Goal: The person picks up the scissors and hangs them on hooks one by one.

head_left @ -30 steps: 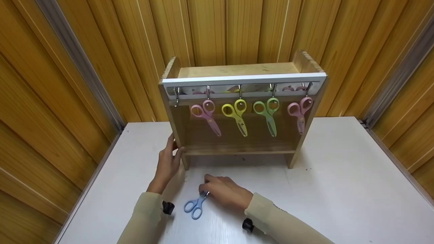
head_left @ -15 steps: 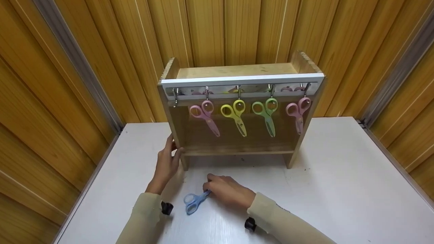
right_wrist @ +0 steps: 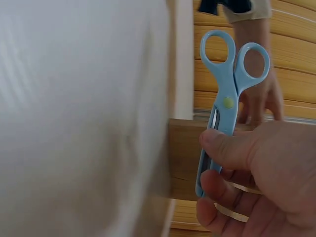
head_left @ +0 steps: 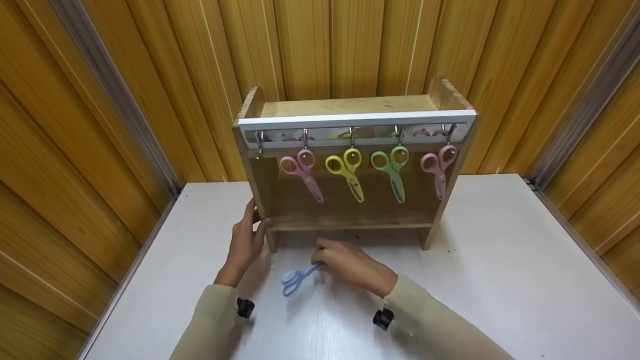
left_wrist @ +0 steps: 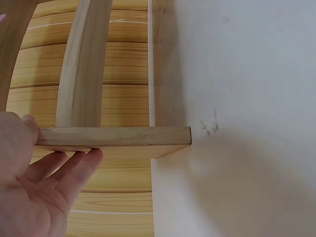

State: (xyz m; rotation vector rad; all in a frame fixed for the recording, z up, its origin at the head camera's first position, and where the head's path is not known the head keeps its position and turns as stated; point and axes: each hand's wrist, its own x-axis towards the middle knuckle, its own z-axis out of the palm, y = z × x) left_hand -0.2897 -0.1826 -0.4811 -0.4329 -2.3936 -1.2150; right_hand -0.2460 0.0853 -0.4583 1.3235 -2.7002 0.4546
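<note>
Pale blue scissors [right_wrist: 228,94] point away from my right hand [head_left: 350,262], which pinches them by the blades between thumb and fingers. In the head view their handle loops face left, above the white table. My left hand [head_left: 245,240] holds the left side panel of a wooden rack [head_left: 350,226] low down. In the left wrist view its fingers [left_wrist: 81,170] lie along one face of that panel [left_wrist: 118,136], with the thumb at the other. From the rack's hooks hang pink scissors [head_left: 302,172], yellow scissors [head_left: 347,172], green scissors [head_left: 392,172] and another pink pair [head_left: 439,170].
A white hook rail [head_left: 357,119] runs across the rack's top front. Its leftmost hook [head_left: 259,144] carries nothing. The rack stands on the white table [head_left: 500,280], with wood-patterned walls [head_left: 355,45] behind and at both sides.
My right hand has lifted the blue scissors off the table and moved slightly right and toward the rack, their handles turning leftward. My left hand stays on the rack's side panel.
</note>
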